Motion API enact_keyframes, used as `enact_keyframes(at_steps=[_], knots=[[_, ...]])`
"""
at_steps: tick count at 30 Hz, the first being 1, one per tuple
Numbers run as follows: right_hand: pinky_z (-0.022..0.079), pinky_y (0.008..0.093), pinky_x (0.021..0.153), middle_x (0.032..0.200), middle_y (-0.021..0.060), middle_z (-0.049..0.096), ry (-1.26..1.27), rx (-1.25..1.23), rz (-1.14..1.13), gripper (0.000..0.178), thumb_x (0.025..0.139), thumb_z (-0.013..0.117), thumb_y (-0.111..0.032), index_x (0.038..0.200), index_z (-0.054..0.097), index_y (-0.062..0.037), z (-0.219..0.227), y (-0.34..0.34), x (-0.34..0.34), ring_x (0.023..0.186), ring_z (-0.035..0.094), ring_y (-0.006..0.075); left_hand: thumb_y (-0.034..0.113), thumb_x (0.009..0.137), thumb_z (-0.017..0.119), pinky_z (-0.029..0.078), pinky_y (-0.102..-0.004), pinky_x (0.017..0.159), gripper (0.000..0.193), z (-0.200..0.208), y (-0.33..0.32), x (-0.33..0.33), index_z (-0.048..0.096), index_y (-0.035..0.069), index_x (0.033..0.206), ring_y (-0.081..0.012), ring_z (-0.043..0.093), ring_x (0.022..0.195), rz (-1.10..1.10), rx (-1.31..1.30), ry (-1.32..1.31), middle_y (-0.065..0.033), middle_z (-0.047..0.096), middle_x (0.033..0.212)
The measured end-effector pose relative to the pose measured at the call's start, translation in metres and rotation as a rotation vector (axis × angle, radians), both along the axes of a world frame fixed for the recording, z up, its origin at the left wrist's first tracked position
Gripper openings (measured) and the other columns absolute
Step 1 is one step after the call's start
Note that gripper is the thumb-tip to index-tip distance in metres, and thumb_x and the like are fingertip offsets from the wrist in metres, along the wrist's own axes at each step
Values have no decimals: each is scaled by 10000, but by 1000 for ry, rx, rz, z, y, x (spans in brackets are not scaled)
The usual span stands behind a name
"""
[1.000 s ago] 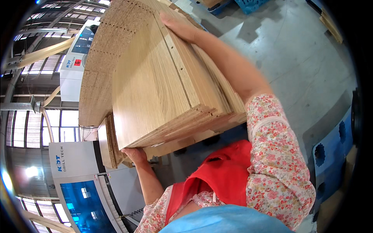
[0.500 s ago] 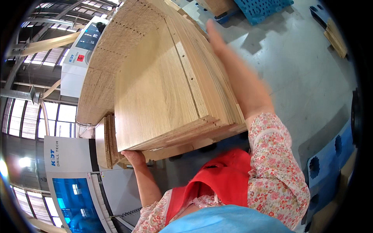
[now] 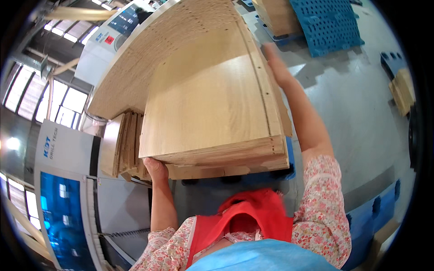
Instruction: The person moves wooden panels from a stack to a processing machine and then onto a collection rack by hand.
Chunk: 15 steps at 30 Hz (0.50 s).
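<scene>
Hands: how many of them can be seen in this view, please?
2. The left hand is at the near left corner of the board stack, partly hidden; the right hand is beside the stack's right side.

We see the right hand (image 3: 279, 67) blurred toward its fingertips, and we cannot tell whether it touches the right side of the wood-grain panel stack (image 3: 208, 108). At the stack's near left corner, the fingers of the left hand (image 3: 156, 169) are mostly hidden from us. Below, the stack covers most of a blue pallet (image 3: 291, 158). The upper edge cuts off the far teal pallet (image 3: 329, 28); the lower edge cuts off the nearest light blue fabric (image 3: 266, 256), whose kind we cannot tell.
</scene>
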State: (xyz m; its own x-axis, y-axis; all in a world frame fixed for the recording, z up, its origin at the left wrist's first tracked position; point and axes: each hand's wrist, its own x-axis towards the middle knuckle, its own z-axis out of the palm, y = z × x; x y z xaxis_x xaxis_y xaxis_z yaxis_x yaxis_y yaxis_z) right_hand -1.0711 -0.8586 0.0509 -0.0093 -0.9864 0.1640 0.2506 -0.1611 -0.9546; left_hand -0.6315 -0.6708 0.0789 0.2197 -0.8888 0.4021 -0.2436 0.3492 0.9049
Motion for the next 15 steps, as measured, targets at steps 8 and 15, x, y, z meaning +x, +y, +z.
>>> enact_keyframes(at_steps=[8,15], knots=[[358,324,1011,1270,92,496,-57,-66,43,524,1005,264,-435,1356,420,-79,32,34,-13,1186,451,204,330,889,479,295,-358,1059,593,-4,-7,23,406,-69,1322,-235,396,1277,73,-42,-504,-146,452,1359],[174,404,1140,1487,153,270,348,-123,-373,689,998,168,-485,1446,130,38,155,120,-2,1392,228,236,538,777,670,264,-379,1086,867,11,11,19,381,-28,1368,-284,289,1364,-388,-237,64,-183,313,1464]])
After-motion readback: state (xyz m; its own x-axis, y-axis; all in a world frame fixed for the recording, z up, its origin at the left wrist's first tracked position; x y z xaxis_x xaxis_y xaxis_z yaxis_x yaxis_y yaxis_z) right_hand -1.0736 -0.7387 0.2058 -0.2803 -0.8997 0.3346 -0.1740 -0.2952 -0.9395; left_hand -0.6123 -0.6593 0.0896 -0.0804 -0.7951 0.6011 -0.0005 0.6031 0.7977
